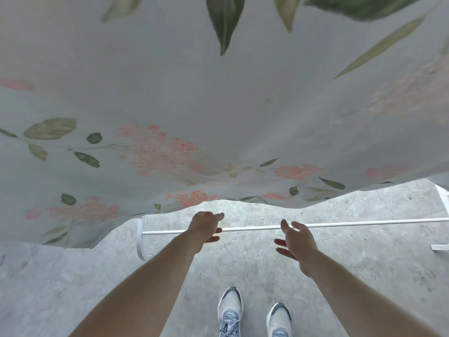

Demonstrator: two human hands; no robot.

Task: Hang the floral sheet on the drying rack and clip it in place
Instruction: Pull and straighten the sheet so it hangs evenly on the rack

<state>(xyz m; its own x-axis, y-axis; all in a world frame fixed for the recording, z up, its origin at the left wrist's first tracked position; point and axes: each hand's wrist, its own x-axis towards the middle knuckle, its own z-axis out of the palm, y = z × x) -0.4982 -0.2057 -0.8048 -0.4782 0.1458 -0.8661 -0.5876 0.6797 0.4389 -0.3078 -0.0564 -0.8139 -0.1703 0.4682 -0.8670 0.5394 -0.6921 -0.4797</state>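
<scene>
Looking down, floral sheet point(218, 105) hides most of the drying rack point(340, 224); my left hand point(205, 227) and right hand point(297, 242) fingers spread, holding nothing.

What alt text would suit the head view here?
A floral sheet hangs across most of the view, its lower edge loose above a grey floor. Below it, the left hand and right hand reach forward, open and empty, over the rack's white bottom bar.
</scene>
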